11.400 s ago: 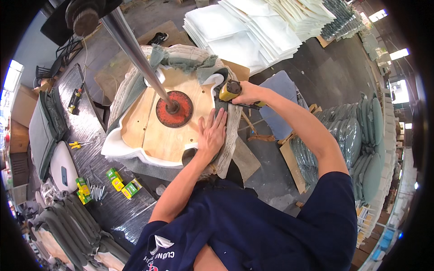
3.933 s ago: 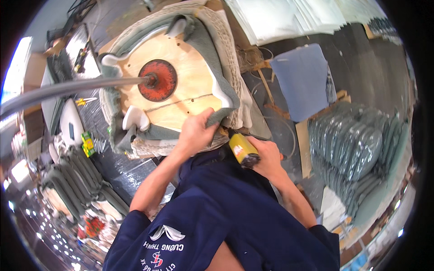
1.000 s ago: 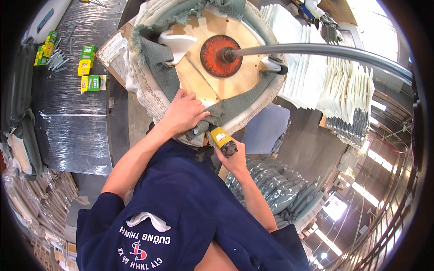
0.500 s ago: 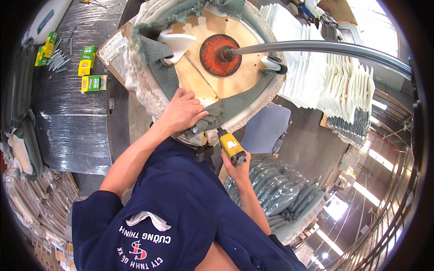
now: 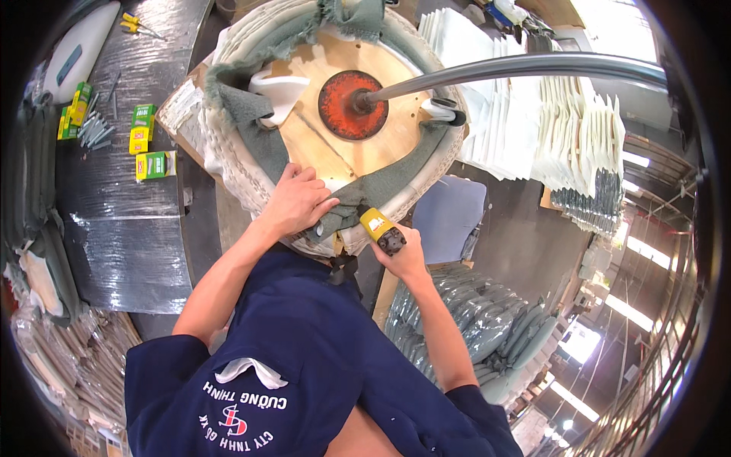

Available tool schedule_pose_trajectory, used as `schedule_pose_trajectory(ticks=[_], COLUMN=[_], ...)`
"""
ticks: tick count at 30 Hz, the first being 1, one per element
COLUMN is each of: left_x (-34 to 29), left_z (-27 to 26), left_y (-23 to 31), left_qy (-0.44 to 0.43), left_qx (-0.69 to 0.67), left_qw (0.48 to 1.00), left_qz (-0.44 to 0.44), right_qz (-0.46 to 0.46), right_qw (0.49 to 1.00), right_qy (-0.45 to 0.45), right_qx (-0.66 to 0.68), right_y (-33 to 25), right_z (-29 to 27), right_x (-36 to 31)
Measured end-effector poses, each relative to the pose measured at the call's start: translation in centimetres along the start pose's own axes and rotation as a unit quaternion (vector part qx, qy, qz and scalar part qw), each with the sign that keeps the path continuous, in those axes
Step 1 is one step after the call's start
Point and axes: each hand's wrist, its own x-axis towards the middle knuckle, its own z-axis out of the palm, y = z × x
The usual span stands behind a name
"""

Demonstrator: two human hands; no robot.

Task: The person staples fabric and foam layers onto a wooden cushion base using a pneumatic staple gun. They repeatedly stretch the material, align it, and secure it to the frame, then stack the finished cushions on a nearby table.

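Observation:
My left hand grips a fold of grey-green fabric at the near edge of a seat-like upholstered piece, its fingers bent over the plywood base. In my right hand is a yellow staple gun, its dark nose against or very close to the fabric just right of the left hand. The fabric is folded inward around the rim over a pale padded edge. A red round disc presses on the middle of the plywood. White flaps stick up at the sides.
A curved metal tube runs from the disc to the right. On the film-covered table at left lie small yellow-green boxes, loose staple strips and yellow-handled tools. Stacked white sheets and plastic-wrapped pieces stand at right.
My right hand has brought the staple gun up and left, from below the edge to the fabric. My left hand still grips the fold. The view has shifted slightly.

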Motion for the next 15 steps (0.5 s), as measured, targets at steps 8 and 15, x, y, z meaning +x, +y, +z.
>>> schedule_pose_trajectory(ticks=[8,15], left_x=[0.1,0.2], left_z=[-0.3,0.6], left_y=[0.3,0.4], left_qy=[-0.024,-0.01], left_qx=[0.02,0.034], left_qw=[0.999,0.999], left_qz=[-0.013,-0.002], right_qz=[-0.042,-0.061], right_qw=[0.992,0.997], right_qy=[-0.089,-0.035], right_qx=[-0.084,-0.017], right_y=[-1.2,4.5], right_z=[-5.1,-9.7], right_x=[4.4,8.1])
